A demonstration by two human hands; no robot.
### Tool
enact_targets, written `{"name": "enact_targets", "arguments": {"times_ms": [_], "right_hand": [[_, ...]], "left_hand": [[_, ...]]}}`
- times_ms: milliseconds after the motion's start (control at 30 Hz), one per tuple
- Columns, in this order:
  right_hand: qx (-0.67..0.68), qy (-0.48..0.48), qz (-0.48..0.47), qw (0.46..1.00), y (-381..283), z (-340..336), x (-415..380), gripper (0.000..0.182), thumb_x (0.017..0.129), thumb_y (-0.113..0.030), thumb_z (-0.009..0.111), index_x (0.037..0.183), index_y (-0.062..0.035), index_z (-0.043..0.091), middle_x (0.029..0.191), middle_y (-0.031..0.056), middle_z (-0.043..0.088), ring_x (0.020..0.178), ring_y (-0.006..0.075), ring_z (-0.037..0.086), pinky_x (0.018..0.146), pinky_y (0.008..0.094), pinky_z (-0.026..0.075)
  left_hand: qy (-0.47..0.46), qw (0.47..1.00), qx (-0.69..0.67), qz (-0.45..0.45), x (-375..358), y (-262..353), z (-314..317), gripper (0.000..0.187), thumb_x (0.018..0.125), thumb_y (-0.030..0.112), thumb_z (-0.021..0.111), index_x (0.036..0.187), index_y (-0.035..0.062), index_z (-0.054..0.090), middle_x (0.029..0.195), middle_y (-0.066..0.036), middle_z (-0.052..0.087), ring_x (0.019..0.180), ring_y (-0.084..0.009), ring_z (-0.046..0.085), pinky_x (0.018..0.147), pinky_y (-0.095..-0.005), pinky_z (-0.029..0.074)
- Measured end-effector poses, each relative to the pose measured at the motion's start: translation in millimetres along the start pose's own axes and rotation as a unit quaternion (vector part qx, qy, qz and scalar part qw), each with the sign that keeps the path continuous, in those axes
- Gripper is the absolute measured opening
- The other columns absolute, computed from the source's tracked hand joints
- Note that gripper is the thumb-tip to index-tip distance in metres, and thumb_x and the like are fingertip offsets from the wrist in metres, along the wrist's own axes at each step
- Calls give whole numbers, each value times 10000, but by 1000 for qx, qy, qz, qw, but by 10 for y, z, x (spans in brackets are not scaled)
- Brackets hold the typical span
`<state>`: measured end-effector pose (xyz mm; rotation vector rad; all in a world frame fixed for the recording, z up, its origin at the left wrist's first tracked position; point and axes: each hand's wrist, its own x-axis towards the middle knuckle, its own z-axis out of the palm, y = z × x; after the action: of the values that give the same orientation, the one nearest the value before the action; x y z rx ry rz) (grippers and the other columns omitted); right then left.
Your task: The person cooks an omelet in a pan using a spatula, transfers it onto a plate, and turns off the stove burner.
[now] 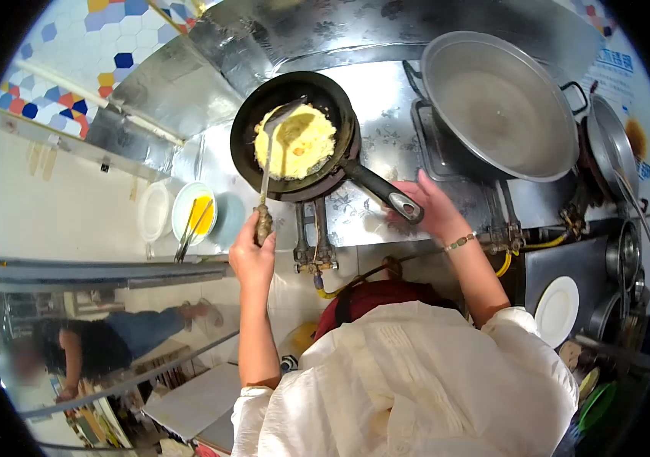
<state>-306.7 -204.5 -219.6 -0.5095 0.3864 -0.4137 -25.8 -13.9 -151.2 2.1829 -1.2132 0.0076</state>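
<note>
My left hand [252,247] is closed around the wrapped handle of a metal spatula [265,164]. The spatula's head lies over a round yellow fried egg [306,145] in a black frying pan [245,156], which sits on a burner. Beside the pan's black handle [374,184] is my right hand [439,209], its thumb raised and apart. Some of its fingers are partly hidden behind the handle's end, and no firm grip shows. Left of the pan stands a white bowl [179,207] of yellow beaten egg [201,213], with chopsticks [185,240] leaning in it.
A large metal pot [447,46] of cloudy liquid stands right of the pan, with a metal wok [607,137] beyond it. Gas valves [315,259] line the stove's front edge. A white plate [557,312] lies at right. Another person [104,339] appears behind glass at lower left.
</note>
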Motion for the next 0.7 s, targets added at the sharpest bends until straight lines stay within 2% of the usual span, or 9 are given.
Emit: {"name": "enact_targets", "arguments": {"times_ms": [100,167,267,333,367,400,533,633,700], "right_hand": [[45,123,-43,990,119,-5,-181,586,922,-500,390,1142,30,511,1034,120,616,896,224,602,828,393,489],[50,181,-60,980,309,-197,-254,556,917,-502,400,1060,14,551,964,111,639,841,218,611,801,379,492],[10,232,-135,963,490,-59,-537,267,929,-238,488,991,6,577,818,65,617,736,152,614,659,267,525],[-108,262,-201,938,614,62,-674,258,912,-145,485,1060,51,563,909,132,637,769,194,630,720,306,526],[-102,315,-198,923,661,143,-734,268,819,-102,643,1027,64,607,902,102,646,759,150,626,680,249,527],[-28,319,-193,927,740,90,-725,261,875,-147,568,1042,52,587,881,128,656,702,160,631,640,271,533],[-80,381,-180,903,864,224,-1021,224,830,-217,655,800,1,611,709,73,638,546,112,572,480,219,464],[-141,456,-180,860,958,261,-1256,385,797,-373,679,651,-66,498,539,-28,459,431,55,395,384,210,299],[-97,494,-188,844,1096,176,-1378,378,833,-376,633,659,-68,499,542,-33,446,417,56,363,376,218,283]], "left_hand": [[-39,976,-208,-56,-15,-62,-28,451,739,-4,664,1166,-44,526,814,-82,627,708,-126,588,603,-257,477],[-94,926,-302,-206,-30,82,-166,516,746,10,666,1219,-30,464,787,-70,611,670,-128,578,564,-243,468],[-92,895,-375,-222,-85,-63,-130,477,788,-4,622,1226,-3,433,878,-112,616,603,-111,550,510,-224,461],[-103,867,-419,-249,-56,-2,-200,436,799,44,633,1187,-11,442,835,-114,612,580,-139,554,492,-234,457],[-115,862,-427,-249,-40,-129,-192,419,803,53,632,1173,-13,447,794,-122,610,541,-143,545,464,-235,448],[-141,861,-436,-220,14,-194,-185,367,811,58,626,1132,-10,463,739,-127,606,505,-146,534,434,-237,437],[-184,843,-473,-179,98,-242,-92,291,823,88,636,1061,11,489,699,-129,601,489,-146,530,412,-237,423],[-195,826,-494,-190,147,-233,-26,264,828,93,634,1041,14,499,707,-134,602,492,-149,531,410,-238,418],[-190,821,-505,-186,152,-194,-16,236,835,92,626,1019,7,505,712,-137,601,497,-154,534,408,-240,415]]}}
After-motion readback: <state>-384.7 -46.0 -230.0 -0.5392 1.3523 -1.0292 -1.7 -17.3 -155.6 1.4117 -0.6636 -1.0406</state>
